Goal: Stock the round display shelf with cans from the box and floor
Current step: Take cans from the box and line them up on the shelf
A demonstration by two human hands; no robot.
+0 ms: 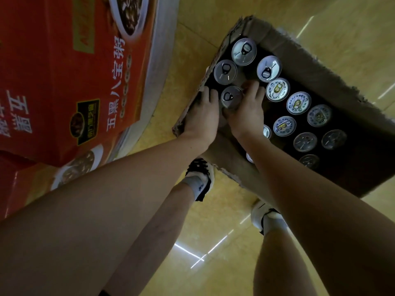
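"五黑八宝粥" on red carton (64, 82)

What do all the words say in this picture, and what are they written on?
"五黑八宝粥": white characters on the red carton.
Large white characters near the carton's left edge: cut off, only "五" is sure.
Black and gold badge on the carton: too small to read.
Printed can lids in the cardboard box: too blurred to read.

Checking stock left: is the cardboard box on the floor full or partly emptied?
Partly emptied: the cardboard box shows dark gaps between the cans.
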